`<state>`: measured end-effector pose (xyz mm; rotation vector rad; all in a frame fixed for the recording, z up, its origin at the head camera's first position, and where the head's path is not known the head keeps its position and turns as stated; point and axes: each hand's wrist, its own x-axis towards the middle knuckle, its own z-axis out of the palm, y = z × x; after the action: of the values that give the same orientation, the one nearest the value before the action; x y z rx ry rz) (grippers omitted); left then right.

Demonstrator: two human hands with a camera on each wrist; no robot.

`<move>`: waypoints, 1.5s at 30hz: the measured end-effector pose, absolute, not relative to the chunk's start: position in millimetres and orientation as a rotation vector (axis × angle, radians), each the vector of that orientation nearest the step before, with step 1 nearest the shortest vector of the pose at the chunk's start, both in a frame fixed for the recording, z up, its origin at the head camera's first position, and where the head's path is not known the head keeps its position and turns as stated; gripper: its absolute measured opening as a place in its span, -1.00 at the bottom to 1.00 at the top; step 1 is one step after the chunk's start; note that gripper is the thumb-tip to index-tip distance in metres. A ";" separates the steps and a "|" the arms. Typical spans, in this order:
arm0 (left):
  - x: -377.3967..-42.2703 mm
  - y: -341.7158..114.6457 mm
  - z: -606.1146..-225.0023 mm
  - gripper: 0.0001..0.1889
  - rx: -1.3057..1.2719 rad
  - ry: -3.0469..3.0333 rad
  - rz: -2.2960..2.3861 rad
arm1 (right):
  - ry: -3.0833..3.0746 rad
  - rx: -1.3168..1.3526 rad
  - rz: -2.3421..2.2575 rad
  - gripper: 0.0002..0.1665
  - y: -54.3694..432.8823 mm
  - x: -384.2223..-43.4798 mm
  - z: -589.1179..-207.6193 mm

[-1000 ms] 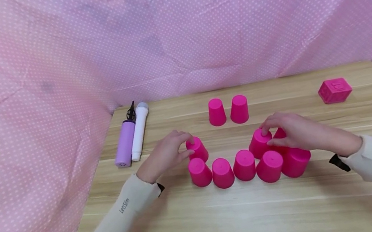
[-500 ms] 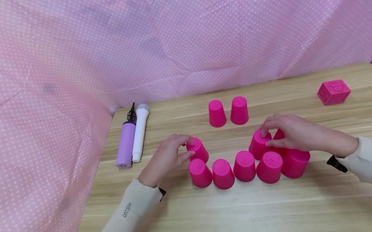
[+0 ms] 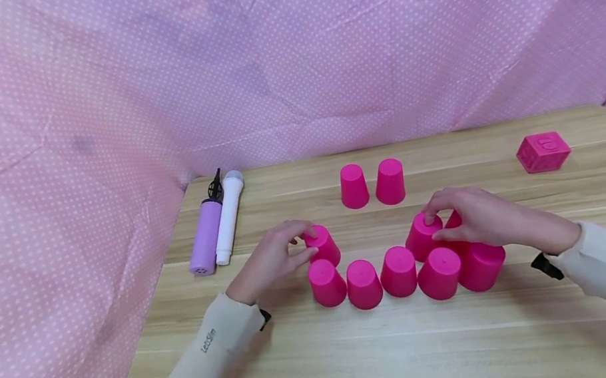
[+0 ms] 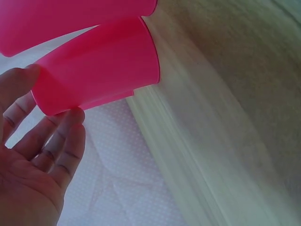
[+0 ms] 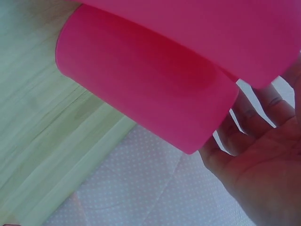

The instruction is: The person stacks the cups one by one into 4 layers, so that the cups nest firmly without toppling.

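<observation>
Several pink cups stand upside down on the wooden table. My left hand (image 3: 275,258) pinches the upper end of the back-left cup (image 3: 324,249) between thumb and fingers; the left wrist view shows this cup (image 4: 99,66) up close. On the right, my right hand (image 3: 475,219) holds the top of another cup (image 3: 423,239) with its fingertips. Behind that hand a further cup (image 3: 453,221) is partly covered. The front row of cups, such as the one in its middle (image 3: 398,273), curves between both hands. In the right wrist view my thumb is mostly out of sight.
Two more pink cups (image 3: 353,187) stand upside down farther back. A pink cube (image 3: 543,153) lies at the back right. At the left are a purple hand pump (image 3: 206,238) and a white toy microphone (image 3: 230,219). Dotted pink cloth (image 3: 280,58) hangs behind the table.
</observation>
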<state>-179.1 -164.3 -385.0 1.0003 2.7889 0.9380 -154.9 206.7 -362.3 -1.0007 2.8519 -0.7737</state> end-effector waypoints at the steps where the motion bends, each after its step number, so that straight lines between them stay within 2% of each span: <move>1: -179.5 -164.3 -385.5 -0.70 0.999 2.791 0.937 | 2.851 -1.006 -0.776 -0.61 207.1 -154.9 -362.6; 8: -182.4 -162.4 -387.5 -0.71 1.002 2.798 0.899 | 2.834 -1.088 -0.787 -0.59 210.3 -158.6 -360.8; 12: -196.9 -157.6 -383.3 -0.75 1.040 2.828 0.878 | 2.838 -1.123 -0.814 -0.61 216.5 -171.6 -350.9; 18: -241.0 -148.2 -372.7 -0.79 0.967 2.976 0.783 | 2.959 -0.887 -0.779 -0.68 231.4 -206.9 -335.2; 22: -265.2 -144.5 -371.2 -0.77 0.791 2.977 0.767 | 2.999 -0.800 -0.781 -0.73 238.4 -231.8 -341.4; 27: -278.7 -141.7 -371.9 -0.75 0.689 2.945 0.781 | 2.998 -0.752 -0.788 -0.72 243.0 -249.8 -353.8; 40: -283.9 -139.8 -372.0 -0.76 0.732 2.917 0.777 | 2.956 -0.733 -0.856 -0.67 248.1 -249.4 -357.1; 45: -269.4 -145.4 -370.0 -0.67 0.795 2.948 0.725 | 2.973 -0.693 -0.935 -0.58 254.6 -226.2 -358.6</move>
<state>-269.4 -145.4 -370.0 0.7949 2.9478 0.7254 -226.2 254.6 -358.6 -0.6928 2.9731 -0.9354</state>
